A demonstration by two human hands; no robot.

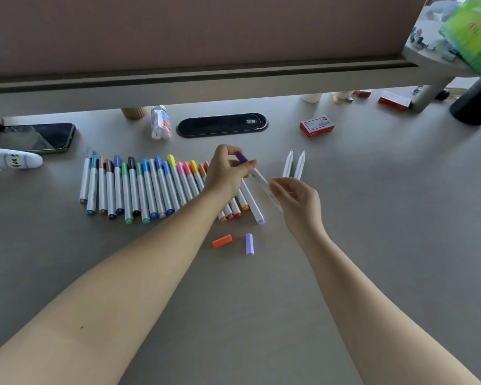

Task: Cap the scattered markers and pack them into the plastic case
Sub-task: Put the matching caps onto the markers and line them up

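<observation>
Left hand (228,170) pinches purple cap (242,157) on marker (260,176); barrel slants toward desk's near-right, right hand (295,198) fingers curled round its lower end

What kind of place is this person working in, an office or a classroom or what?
Most likely an office desk. The grey desk has a built-in cable port below a partition panel, with red staple boxes and a phone lying about.
</observation>
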